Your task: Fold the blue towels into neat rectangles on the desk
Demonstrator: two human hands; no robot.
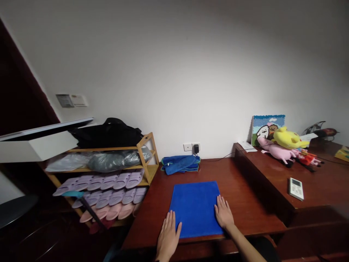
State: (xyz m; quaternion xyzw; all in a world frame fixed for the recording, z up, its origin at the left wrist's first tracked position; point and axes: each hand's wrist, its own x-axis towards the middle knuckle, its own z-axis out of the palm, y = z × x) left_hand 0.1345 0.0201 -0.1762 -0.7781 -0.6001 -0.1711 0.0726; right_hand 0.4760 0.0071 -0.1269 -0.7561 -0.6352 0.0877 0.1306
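Note:
A blue cloth [195, 207] lies spread flat on the reddish-brown wooden table [245, 214]. My left hand [168, 234] rests at its lower left edge, fingers stretched forward and the thumb apart, touching the cloth. On the opposite side, my right hand [224, 213] lies flat across the right edge, its fingers extended. Neither hand grips anything. Farther back, against the wall, sits a heap of folded blue cloths [180, 165] with greenish edging.
A wooden rack [148, 171] with slippers [117, 196], plastic-wrapped items and a black bag [109, 134] stands left. The raised surface at right holds plush toys [278, 149], a picture [268, 127] and a white remote control [296, 189]. A black plug [196, 148] sits in the wall socket.

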